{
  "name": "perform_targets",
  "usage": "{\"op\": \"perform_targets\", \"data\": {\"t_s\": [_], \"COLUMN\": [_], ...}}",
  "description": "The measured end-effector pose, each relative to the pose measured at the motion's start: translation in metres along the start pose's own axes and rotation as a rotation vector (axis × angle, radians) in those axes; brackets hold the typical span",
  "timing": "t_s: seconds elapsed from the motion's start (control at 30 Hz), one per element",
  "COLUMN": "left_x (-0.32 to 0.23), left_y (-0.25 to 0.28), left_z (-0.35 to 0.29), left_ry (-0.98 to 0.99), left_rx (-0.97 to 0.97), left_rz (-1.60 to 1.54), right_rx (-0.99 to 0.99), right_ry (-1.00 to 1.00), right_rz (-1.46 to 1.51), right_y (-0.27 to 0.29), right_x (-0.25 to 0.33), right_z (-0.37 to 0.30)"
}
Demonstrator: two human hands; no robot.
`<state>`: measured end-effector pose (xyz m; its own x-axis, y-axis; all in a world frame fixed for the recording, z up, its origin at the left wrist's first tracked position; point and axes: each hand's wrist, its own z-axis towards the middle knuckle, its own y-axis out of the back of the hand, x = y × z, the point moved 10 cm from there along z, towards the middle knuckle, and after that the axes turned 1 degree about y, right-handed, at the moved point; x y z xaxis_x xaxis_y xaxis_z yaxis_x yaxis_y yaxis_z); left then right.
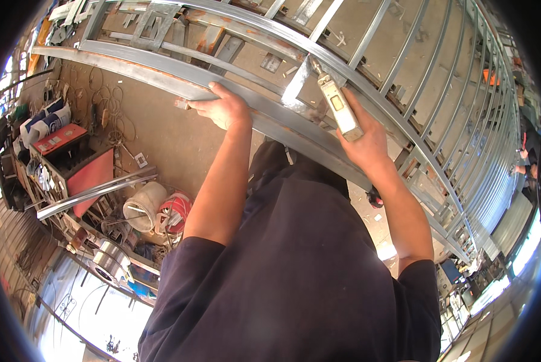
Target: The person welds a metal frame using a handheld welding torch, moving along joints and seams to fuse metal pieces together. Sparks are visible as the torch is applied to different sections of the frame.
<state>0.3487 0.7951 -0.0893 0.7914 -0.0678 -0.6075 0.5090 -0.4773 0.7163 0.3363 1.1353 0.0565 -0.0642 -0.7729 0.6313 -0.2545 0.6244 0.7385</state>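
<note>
A long grey steel beam (pixel 156 71) runs across in front of me, with rust along its edge. My left hand (pixel 225 108) is closed around its near edge, thumb on top. A small brownish bit shows at the fingertips; I cannot make out what it is. My right hand (pixel 367 136) grips a long cream-coloured handheld tool (pixel 337 102) with a yellowish panel and a narrow metal nose. The nose points away from me, over the inner rail of the steel frame (pixel 319 51). Beside it, a shiny flat crosspiece (pixel 297 84) joins the beam side.
Parallel bars (pixel 445 54) fill the frame at the far right. On the left stand a red-topped cabinet (pixel 59 137), loose metal profiles (pixel 95 193), a white bucket (pixel 144 205), a red container (pixel 175 211) and a wire spool (pixel 110 260). Cables (pixel 110 105) lie on the floor. Another person (pixel 531 166) is at far right.
</note>
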Motion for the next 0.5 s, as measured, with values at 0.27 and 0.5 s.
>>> {"op": "perform_targets", "data": {"t_s": [0.27, 0.5], "left_x": [0.006, 0.001], "left_y": [-0.005, -0.001], "left_z": [0.006, 0.000], "left_ry": [-0.001, 0.001], "left_rx": [0.013, 0.050], "left_rz": [-0.016, -0.027], "right_rx": [-0.056, -0.025], "right_ry": [0.026, -0.036], "right_rz": [-0.134, -0.133], "right_y": [-0.008, -0.012], "right_x": [0.011, 0.008], "right_z": [-0.004, -0.007]}}
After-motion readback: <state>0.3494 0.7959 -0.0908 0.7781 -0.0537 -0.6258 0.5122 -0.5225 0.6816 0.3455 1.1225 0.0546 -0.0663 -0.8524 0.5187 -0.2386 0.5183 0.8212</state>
